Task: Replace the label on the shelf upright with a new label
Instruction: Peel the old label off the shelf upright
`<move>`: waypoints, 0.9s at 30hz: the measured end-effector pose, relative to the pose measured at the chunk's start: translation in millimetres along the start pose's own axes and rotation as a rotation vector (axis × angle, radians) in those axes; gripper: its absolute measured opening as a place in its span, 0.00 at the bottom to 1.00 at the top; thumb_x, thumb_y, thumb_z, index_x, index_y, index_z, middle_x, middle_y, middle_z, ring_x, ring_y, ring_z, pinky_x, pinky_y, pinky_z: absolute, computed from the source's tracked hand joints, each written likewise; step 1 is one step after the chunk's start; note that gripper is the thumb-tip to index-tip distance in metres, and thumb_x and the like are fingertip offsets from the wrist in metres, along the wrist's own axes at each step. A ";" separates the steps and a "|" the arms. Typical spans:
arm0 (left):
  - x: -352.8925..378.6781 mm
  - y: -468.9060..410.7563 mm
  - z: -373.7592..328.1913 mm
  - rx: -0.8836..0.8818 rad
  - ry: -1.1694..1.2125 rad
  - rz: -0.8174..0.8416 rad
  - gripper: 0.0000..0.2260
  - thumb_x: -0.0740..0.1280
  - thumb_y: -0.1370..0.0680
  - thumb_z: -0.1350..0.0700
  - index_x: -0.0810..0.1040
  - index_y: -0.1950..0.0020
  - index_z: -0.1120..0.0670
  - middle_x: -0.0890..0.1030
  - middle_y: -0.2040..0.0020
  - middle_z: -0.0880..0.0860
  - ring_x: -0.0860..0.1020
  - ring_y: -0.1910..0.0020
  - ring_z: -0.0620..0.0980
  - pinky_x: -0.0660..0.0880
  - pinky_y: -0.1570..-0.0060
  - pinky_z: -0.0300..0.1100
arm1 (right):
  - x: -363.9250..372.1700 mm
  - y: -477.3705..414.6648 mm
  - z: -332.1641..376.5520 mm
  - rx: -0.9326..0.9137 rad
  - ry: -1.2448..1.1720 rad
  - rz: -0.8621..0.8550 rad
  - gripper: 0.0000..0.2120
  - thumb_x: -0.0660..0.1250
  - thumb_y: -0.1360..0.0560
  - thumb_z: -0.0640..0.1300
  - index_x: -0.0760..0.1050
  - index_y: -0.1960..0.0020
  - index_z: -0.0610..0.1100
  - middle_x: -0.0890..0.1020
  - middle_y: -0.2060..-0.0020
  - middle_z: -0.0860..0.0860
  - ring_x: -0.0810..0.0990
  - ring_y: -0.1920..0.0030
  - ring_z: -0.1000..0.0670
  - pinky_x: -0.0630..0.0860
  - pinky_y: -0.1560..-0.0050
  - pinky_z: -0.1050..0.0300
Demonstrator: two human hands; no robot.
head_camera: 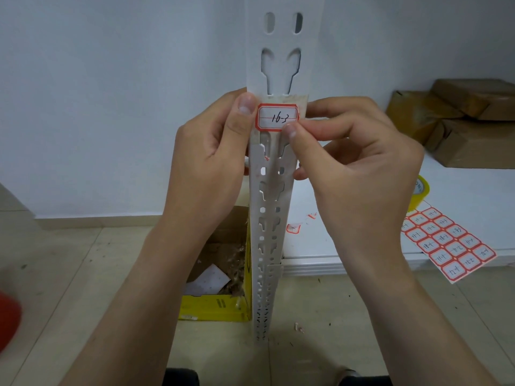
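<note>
A white slotted shelf upright [281, 59] rises through the middle of the head view. On it sits a red-bordered label [274, 117] with "16-3" written by hand. My left hand [211, 151] grips the upright from the left, its thumb pressed beside the label's left edge. My right hand [351, 160] comes from the right, thumb and forefinger pinching the label's lower right corner. I cannot tell how firmly the label is stuck down.
A sheet of red-bordered labels [448, 243] lies over the edge of a white shelf board [362, 246] at the right, beside a yellow tape roll [420, 195]. Loose label scraps [293, 228] lie near the upright. Brown boxes [457, 118] sit behind. A yellow carton [214, 305] stands on the floor.
</note>
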State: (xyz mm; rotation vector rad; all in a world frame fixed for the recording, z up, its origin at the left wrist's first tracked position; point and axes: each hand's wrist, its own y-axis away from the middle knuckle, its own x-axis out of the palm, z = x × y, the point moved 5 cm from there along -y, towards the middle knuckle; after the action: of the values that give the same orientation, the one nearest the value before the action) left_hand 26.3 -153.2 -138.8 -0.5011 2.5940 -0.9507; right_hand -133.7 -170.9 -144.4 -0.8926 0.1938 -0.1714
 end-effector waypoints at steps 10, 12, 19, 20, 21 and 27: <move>0.1 0.5 2.0 0.002 -0.019 0.004 0.14 0.54 0.13 0.51 0.78 0.49 0.47 0.82 0.59 0.41 0.83 0.57 0.39 0.79 0.63 0.32 | 0.9 -0.2 1.0 -0.022 -0.020 0.004 0.06 0.76 0.22 0.39 0.82 0.55 0.46 0.83 0.53 0.49 0.85 0.58 0.49 0.82 0.67 0.49; 0.3 0.6 2.2 0.002 -0.025 0.002 0.14 0.54 0.13 0.51 0.78 0.49 0.46 0.82 0.59 0.39 0.83 0.57 0.39 0.80 0.63 0.32 | 1.8 -0.2 2.2 -0.031 -0.009 0.023 0.05 0.77 0.22 0.40 0.82 0.55 0.46 0.83 0.52 0.49 0.85 0.61 0.49 0.82 0.68 0.51; 0.6 0.7 2.7 -0.009 -0.010 -0.003 0.14 0.54 0.12 0.52 0.79 0.48 0.48 0.83 0.58 0.41 0.83 0.57 0.40 0.79 0.63 0.32 | 2.0 0.5 0.2 -0.054 -0.028 -0.007 0.06 0.76 0.22 0.39 0.81 0.55 0.46 0.82 0.54 0.49 0.84 0.59 0.48 0.81 0.69 0.49; 0.6 0.7 2.8 -0.013 -0.004 -0.001 0.14 0.54 0.12 0.52 0.79 0.48 0.47 0.83 0.58 0.41 0.83 0.57 0.39 0.78 0.63 0.31 | 2.8 0.4 0.3 -0.059 -0.019 -0.002 0.06 0.76 0.22 0.39 0.81 0.55 0.46 0.81 0.53 0.49 0.83 0.61 0.48 0.81 0.69 0.50; 0.8 0.7 3.0 -0.017 0.000 -0.001 0.14 0.54 0.12 0.52 0.79 0.48 0.48 0.83 0.58 0.40 0.83 0.57 0.39 0.78 0.63 0.31 | 3.0 0.3 0.7 -0.066 -0.011 0.006 0.06 0.76 0.22 0.39 0.81 0.56 0.46 0.81 0.53 0.48 0.83 0.62 0.48 0.81 0.69 0.52; 0.6 1.0 3.1 -0.025 -0.001 -0.005 0.15 0.53 0.12 0.52 0.79 0.47 0.50 0.83 0.57 0.41 0.83 0.56 0.38 0.78 0.63 0.30 | 1.1 1.7 -2.3 -0.114 -0.003 -0.020 0.06 0.76 0.23 0.36 0.82 0.57 0.41 0.81 0.56 0.47 0.82 0.62 0.50 0.79 0.69 0.53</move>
State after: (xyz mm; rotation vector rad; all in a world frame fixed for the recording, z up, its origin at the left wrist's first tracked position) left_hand 26.8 -154.4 -141.8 -0.5143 2.6084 -0.9206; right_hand -133.0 -171.9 -147.3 -1.0086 0.1935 -0.1790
